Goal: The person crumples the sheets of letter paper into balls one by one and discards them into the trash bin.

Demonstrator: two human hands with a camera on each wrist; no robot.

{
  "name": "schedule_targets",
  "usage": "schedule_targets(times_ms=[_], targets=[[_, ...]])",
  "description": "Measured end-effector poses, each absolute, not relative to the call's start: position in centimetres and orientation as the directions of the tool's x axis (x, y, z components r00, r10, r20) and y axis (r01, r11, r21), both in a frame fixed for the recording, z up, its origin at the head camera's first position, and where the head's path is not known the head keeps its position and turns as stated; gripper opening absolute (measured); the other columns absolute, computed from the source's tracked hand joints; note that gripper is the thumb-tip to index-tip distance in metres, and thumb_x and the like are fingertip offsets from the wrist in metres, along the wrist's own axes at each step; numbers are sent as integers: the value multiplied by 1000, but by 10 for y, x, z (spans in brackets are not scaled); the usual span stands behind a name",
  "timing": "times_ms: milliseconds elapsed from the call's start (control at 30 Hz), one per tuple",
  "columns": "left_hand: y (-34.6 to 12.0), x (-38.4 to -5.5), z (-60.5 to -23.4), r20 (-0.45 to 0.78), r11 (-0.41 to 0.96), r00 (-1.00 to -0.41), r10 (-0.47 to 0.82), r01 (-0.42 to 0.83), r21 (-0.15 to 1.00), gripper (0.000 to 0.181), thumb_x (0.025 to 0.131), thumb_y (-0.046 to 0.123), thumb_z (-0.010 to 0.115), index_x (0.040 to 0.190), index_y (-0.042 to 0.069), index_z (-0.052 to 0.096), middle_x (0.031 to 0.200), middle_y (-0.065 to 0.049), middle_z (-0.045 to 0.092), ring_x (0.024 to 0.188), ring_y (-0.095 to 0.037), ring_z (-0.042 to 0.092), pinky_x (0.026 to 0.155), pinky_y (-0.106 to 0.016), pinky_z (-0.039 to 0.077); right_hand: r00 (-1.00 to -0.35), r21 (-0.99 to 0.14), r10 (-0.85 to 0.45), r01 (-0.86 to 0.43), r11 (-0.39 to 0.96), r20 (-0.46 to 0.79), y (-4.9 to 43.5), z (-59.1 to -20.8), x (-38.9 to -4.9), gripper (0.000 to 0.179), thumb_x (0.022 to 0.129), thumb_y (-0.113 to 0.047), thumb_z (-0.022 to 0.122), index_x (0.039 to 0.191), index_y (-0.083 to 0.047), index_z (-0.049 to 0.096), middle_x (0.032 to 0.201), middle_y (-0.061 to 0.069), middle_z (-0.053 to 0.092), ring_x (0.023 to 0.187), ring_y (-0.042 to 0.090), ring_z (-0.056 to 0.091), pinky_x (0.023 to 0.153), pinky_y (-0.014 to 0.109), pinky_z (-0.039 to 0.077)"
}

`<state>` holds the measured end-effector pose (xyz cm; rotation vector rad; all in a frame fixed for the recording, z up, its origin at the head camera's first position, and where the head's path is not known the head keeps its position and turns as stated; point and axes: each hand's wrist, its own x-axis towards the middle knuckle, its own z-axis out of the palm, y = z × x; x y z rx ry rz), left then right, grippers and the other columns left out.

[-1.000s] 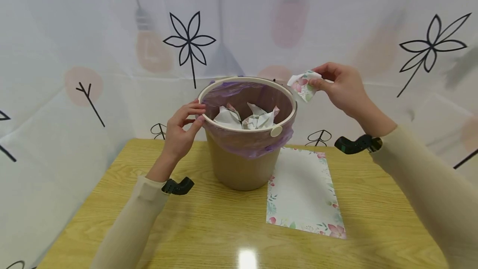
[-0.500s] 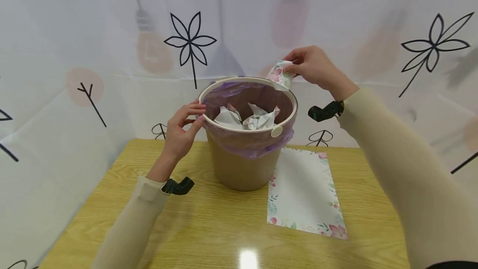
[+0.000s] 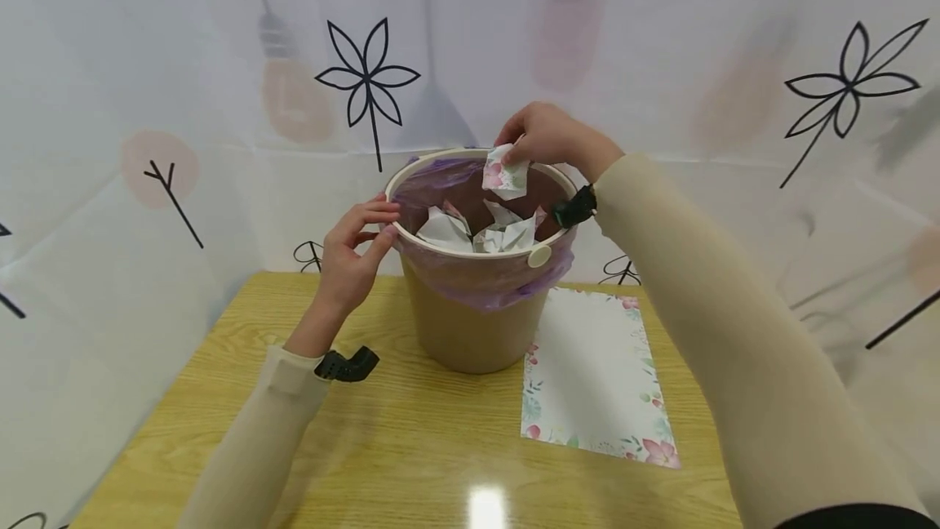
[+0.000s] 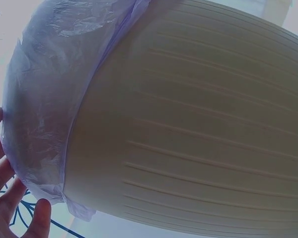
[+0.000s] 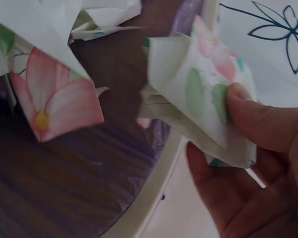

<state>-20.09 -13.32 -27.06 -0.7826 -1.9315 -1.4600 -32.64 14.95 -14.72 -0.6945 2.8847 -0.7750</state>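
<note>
A beige trash bin stands on the table, lined with a purple plastic bag folded over its rim. My left hand holds the bin's left rim, thumb towards the front; the left wrist view shows its fingers against the bag-covered side. With thumb and fingers, my right hand pinches a folded, crumpled piece of floral paper above the bin's opening. In the right wrist view this paper is inside the line of the rim. Crumpled floral papers lie in the bin.
A flat sheet of white paper with a floral border lies right of the bin on the wooden table. Behind hangs a white cloth with printed flowers. A round cream button sits on the rim's front.
My right hand has carried the pinched paper leftward, from beyond the bin's right rim to over its opening. The left hand has stayed at the rim.
</note>
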Motion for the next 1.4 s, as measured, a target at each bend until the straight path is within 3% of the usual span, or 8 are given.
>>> schedule_targets(times_ms=[200,367,600,900,1167,1267,1400], targets=[[-134,-202,-271,750,208,-653,101,751,626,19,94,-7,59,111,-15,63,122,-30,61,133,-39,45,84,-26,48,-893,-403,-445,-384,831,-65,136,-150,-331,35,94,-9,63,127,0,65,119,18,63,104,29,56,93,39,47],[-134,-203,-272,748,209,-656,104,749,628,19,94,-6,59,111,-15,63,123,-29,61,133,-38,46,85,-26,48,-896,-423,-438,-370,827,-73,137,-151,-335,42,96,-9,62,138,-1,57,128,19,62,114,31,60,98,42,47],[-133,-203,-272,753,229,-650,102,752,618,20,94,-5,60,111,-15,64,123,-28,61,133,-37,46,85,-27,48,-877,-488,-476,-389,781,-63,141,-154,-333,35,95,-2,62,130,1,63,124,19,66,113,29,62,98,40,47],[-132,-203,-272,760,215,-643,98,759,614,19,94,-6,59,110,-16,63,122,-30,61,132,-40,46,84,-24,48,-866,-495,-493,-394,775,-83,147,-156,-331,34,96,-1,60,129,2,63,125,19,66,111,30,62,94,43,50],[-133,-202,-273,762,209,-642,86,760,616,20,94,-7,58,111,-17,63,125,-30,60,133,-40,45,85,-24,48,-843,-580,-531,-388,717,-92,157,-143,-323,34,97,0,58,130,1,63,127,20,64,114,32,61,96,44,50],[-133,-201,-274,767,227,-634,102,765,602,21,95,-8,58,113,-16,62,130,-30,58,135,-40,43,88,-27,48,-844,-602,-531,-387,698,-73,168,-140,-318,33,97,0,58,130,1,63,125,19,65,114,33,61,93,38,51],[-134,-200,-277,774,274,-620,126,772,574,23,94,-9,58,116,-13,63,140,-27,52,138,-37,40,93,-47,48,-855,-609,-516,-384,694,-49,189,-139,-307,32,98,-4,59,130,0,63,125,19,65,113,34,61,93,38,52]])
